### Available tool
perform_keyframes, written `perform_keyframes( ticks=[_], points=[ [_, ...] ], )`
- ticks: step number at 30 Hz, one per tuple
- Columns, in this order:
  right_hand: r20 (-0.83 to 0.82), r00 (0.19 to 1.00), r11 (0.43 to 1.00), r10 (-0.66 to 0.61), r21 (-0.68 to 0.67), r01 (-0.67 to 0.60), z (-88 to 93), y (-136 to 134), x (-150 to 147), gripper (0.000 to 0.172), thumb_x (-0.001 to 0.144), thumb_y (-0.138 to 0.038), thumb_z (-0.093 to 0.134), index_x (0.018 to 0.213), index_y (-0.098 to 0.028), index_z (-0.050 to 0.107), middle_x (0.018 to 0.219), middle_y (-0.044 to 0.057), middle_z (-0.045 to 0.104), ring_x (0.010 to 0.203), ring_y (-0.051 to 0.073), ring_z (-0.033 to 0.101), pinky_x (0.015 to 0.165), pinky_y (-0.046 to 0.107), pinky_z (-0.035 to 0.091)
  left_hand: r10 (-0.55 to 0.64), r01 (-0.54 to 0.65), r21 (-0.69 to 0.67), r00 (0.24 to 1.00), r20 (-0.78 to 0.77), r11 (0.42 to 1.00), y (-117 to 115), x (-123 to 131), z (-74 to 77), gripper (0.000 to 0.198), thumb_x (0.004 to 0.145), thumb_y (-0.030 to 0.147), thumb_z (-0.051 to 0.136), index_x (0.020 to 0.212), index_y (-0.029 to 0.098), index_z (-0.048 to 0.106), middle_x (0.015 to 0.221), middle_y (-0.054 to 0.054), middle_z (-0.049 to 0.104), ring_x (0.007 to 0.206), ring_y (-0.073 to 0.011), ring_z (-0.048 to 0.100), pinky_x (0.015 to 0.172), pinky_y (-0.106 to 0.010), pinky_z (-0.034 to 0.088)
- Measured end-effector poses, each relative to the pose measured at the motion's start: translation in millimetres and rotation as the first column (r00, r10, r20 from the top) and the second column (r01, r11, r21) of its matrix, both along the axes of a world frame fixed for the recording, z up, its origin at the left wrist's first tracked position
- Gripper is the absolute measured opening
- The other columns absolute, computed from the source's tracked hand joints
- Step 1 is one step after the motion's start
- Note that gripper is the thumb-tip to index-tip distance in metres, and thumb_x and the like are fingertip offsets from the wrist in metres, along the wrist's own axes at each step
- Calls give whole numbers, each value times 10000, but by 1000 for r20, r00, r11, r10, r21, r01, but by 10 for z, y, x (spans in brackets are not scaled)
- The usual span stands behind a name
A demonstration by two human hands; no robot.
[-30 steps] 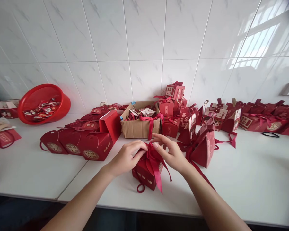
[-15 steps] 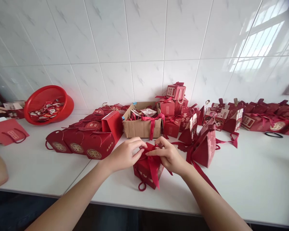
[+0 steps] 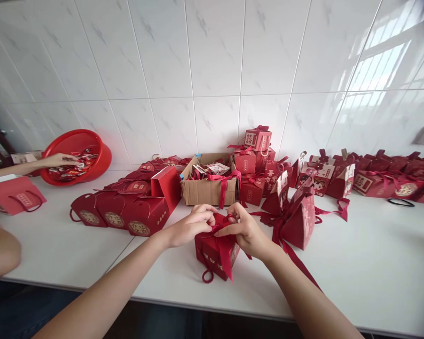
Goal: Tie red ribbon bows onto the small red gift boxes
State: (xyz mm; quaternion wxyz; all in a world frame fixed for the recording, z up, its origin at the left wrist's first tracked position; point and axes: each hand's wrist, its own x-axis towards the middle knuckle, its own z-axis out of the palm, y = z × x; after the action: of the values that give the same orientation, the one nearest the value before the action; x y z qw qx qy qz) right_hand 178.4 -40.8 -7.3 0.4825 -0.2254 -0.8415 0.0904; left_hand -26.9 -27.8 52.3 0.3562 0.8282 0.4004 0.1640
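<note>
A small red gift box (image 3: 212, 256) with pale lettering stands on the white table in front of me, a cord loop hanging at its lower left. On its top lies a red ribbon (image 3: 225, 254), one tail draped down the front. My left hand (image 3: 194, 223) pinches the ribbon from the left, thumb against fingers. From the right, my right hand (image 3: 245, 230) grips the ribbon between thumb and forefinger. The fingers partly hide the loop between them. Right of the box stands a red triangular gift box (image 3: 300, 221) with loose ribbon.
A cardboard box (image 3: 208, 192) of cards and ribbons stands behind. Red gift boxes (image 3: 116, 212) line up at left; stacked boxes (image 3: 257, 141) rise by the wall. Another person's hand (image 3: 61, 160) reaches into a red basin (image 3: 104, 157) of sweets. A black ring (image 3: 401, 202) lies at right.
My left fingers have curled in more tightly at the ribbon, while my right hand stays at it. Another person's hand has come into the red basin from the left.
</note>
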Motion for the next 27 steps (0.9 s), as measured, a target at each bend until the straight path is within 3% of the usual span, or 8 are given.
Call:
perform_keyframes(
  ticks=[4,9,12,17,22,27],
  points=[
    [-20,999,999,31,-34,-31,-7,-1,-13,462,888,-25,383,880,-292,760,885,26,357,822,143,447,699,272,473,-56,63,-43,989,136,997,-20,10,10,182,833,346,510,718,206,528,1363,-58,451,1319,-274,336,1069,-411,292],
    [-37,998,997,49,-60,-51,-18,6,-19,448,899,-47,387,865,-290,761,890,21,354,832,134,455,743,270,495,-129,155,-99,965,230,983,-37,3,24,131,786,340,603,815,212,598,1458,-62,385,1341,-292,351,1053,-402,327],
    [-38,998,996,49,-68,-52,-24,5,-19,441,901,-56,392,874,-296,761,886,19,357,830,135,460,752,279,497,-119,146,-98,964,236,984,-13,-12,-4,151,809,355,596,794,206,577,1454,-70,394,1335,-289,368,1031,-400,355],
    [-33,999,997,38,-62,-40,-27,2,-21,444,881,-31,409,867,-296,765,882,19,360,810,135,463,718,275,486,-71,67,31,979,191,997,41,-40,-50,220,789,364,652,738,204,510,1409,-55,446,1311,-267,393,1072,-433,302],
    [-35,998,997,48,-54,-49,-30,5,-27,463,875,-12,395,883,-294,762,882,18,354,822,130,462,722,264,485,-74,71,89,997,37,994,33,-60,-28,165,807,398,619,802,233,616,1421,-27,440,1365,-272,288,1118,-461,212],
    [-45,999,999,30,-31,-31,-31,5,-31,443,876,-21,412,847,-283,768,869,16,344,784,132,437,672,266,465,-7,1,42,992,128,999,0,-22,-24,272,832,454,556,717,209,573,1359,-48,503,1315,-271,364,1109,-450,245]
  ],
)
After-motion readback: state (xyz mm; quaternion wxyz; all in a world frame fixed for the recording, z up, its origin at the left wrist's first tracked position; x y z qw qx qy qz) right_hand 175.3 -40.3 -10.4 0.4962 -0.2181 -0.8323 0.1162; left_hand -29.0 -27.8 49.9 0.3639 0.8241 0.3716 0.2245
